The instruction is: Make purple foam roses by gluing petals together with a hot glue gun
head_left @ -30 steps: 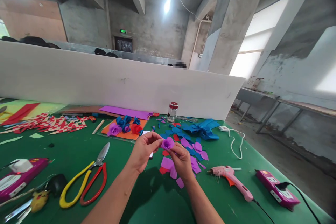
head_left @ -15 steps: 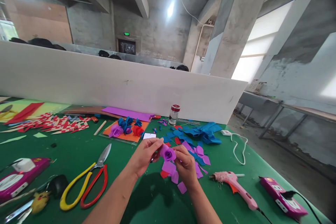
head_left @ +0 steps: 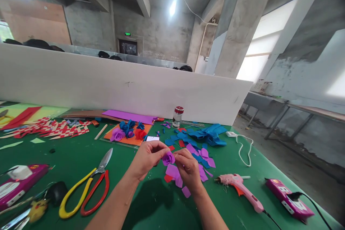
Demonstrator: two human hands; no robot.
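A purple paper rose point(head_left: 168, 158) with a spiral centre is held up above the table by my left hand point(head_left: 149, 156), thumb and fingers pinched on its left side. At the rose's right edge my right hand point(head_left: 187, 165) has its thumb and fingertips pressed together; whatever is between them is too small to make out. Below and behind the hands lie loose purple paper petals point(head_left: 205, 152), along with blue and red pieces. A white-screened phone point(head_left: 152, 138) lies just behind my left hand.
Yellow-and-red-handled scissors point(head_left: 88, 187) lie left. A pink glue gun point(head_left: 241, 188) and a purple power strip point(head_left: 289, 199) are on the right. Finished paper flowers point(head_left: 128, 131) rest on an orange sheet. A red-lidded jar point(head_left: 178, 118) stands before the white partition point(head_left: 121, 82).
The rose has shifted slightly left and turned in my left hand. My right fingertips have drawn slightly back from its face to its right edge. The view has shifted slightly.
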